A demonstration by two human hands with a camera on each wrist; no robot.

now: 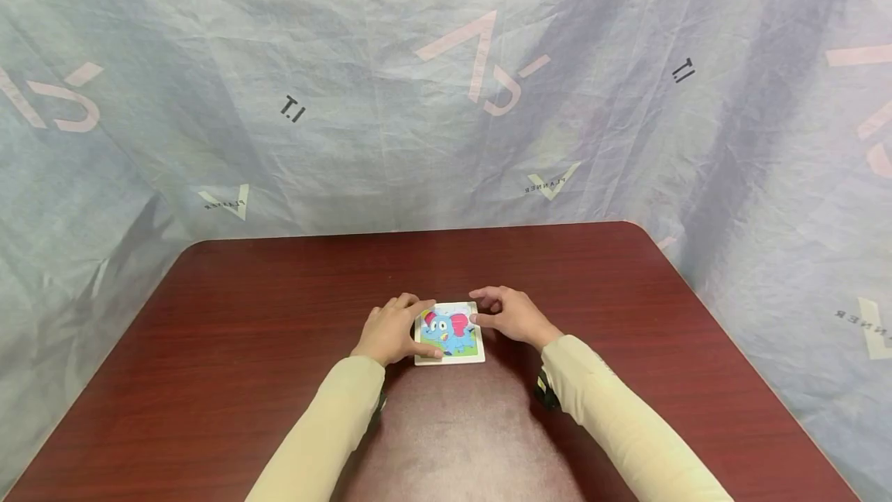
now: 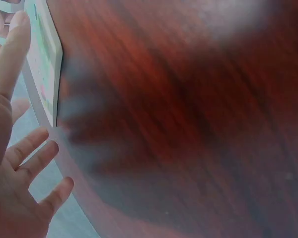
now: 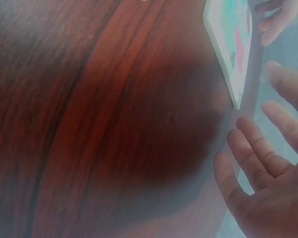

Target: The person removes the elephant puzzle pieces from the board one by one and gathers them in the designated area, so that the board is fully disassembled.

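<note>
A small square puzzle (image 1: 451, 334) with a white frame and a blue elephant picture lies flat on the table. On its left side is my left hand (image 1: 392, 329), thumb over the lower left part and index finger at the upper left corner. My right hand (image 1: 514, 314) is at the puzzle's right edge, its fingers loosely bent and the thumb tip over the edge. In the left wrist view the fingers of the left hand (image 2: 25, 168) are spread beside the board (image 2: 52, 64). The right wrist view shows the right hand (image 3: 268, 173) with relaxed fingers, near the board (image 3: 228, 49).
The dark red wooden table (image 1: 279, 331) has rounded far corners. Behind it and along both sides hangs a grey printed cloth (image 1: 376, 115). Long light sleeves (image 1: 320, 432) cover both arms, and a dark device (image 1: 546, 391) sits under the right wrist.
</note>
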